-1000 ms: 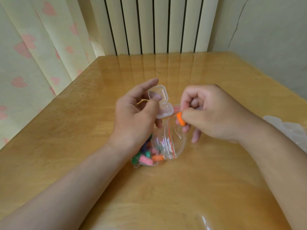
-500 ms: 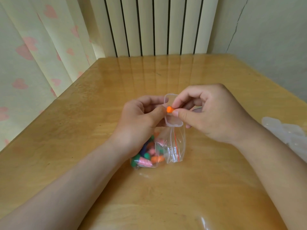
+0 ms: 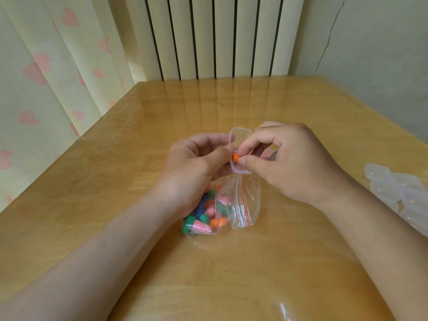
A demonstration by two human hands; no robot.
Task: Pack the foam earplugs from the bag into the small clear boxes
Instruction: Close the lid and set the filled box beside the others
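Note:
A small clear box (image 3: 240,137) with its hinged lid up is held in my left hand (image 3: 194,167) above the middle of the table. My right hand (image 3: 284,161) pinches an orange foam earplug (image 3: 235,157) between thumb and forefinger right at the box's open rim. Below both hands a clear zip bag (image 3: 243,205) with a red seal line lies on the table; it holds several pink, green, blue and orange earplugs (image 3: 203,223). My left wrist hides part of the bag.
A heap of more small clear boxes (image 3: 398,193) lies at the table's right edge. The glossy wooden table (image 3: 231,274) meets a curtain on the left, a radiator behind and a wall on the right.
My right hand carried the orange earplug up from beside the bag to the box's opening. My left hand tilted the box so that its lid stands upright.

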